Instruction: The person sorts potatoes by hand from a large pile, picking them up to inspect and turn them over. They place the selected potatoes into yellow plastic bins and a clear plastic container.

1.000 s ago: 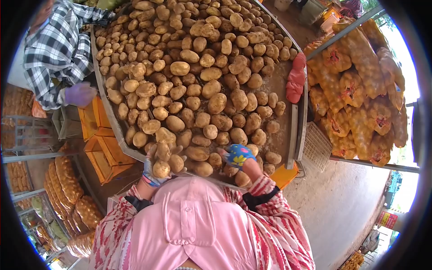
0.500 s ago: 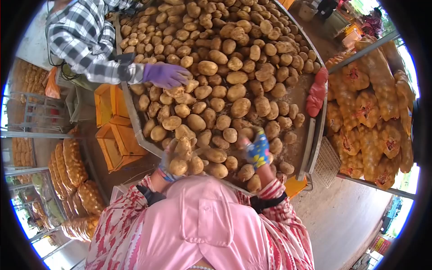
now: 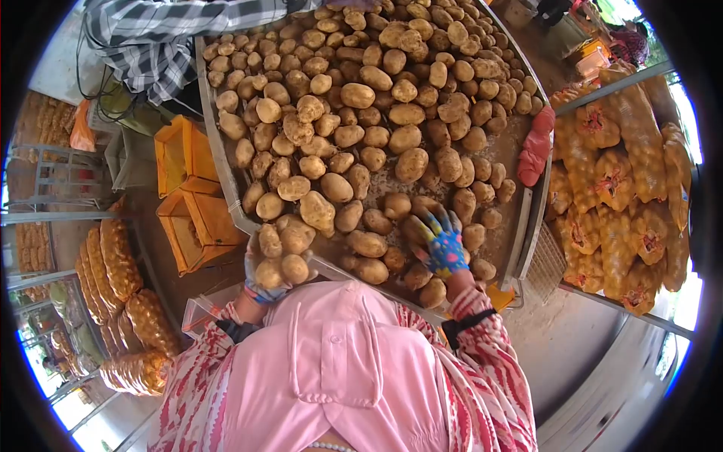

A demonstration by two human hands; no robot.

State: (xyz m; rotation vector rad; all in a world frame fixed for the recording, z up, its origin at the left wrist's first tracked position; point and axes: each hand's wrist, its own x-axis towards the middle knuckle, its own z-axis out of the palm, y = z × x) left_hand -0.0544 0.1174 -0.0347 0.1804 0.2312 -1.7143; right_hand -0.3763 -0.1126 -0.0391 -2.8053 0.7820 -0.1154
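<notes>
My left hand point(image 3: 258, 283), in a patterned glove, is at the near left edge of a metal-rimmed table point(image 3: 223, 169). Its fingers are wrapped round several potatoes point(image 3: 294, 269), held close together beside my body. On the near right, my right hand point(image 3: 447, 247) wears a blue glove with coloured spots. Its fingers are spread over potatoes lying on the table, touching at least one near the thumb. Loose brown potatoes point(image 3: 411, 165) of mixed sizes cover much of the table. Part of my left palm is hidden behind what it holds.
A co-worker's checked sleeve point(image 3: 173, 26) reaches across the far left. Yellow crates point(image 3: 197, 233) stand left of the table. A red padded roll point(image 3: 536, 147) lies on the right rim. Filled net sacks point(image 3: 614, 181) are stacked at right, more sacks point(image 3: 113, 264) at left.
My left hand has moved left with the potatoes, off the table's edge. My right hand has shifted slightly right, its fingers spreading. The co-worker's purple-gloved hand has moved to the far edge.
</notes>
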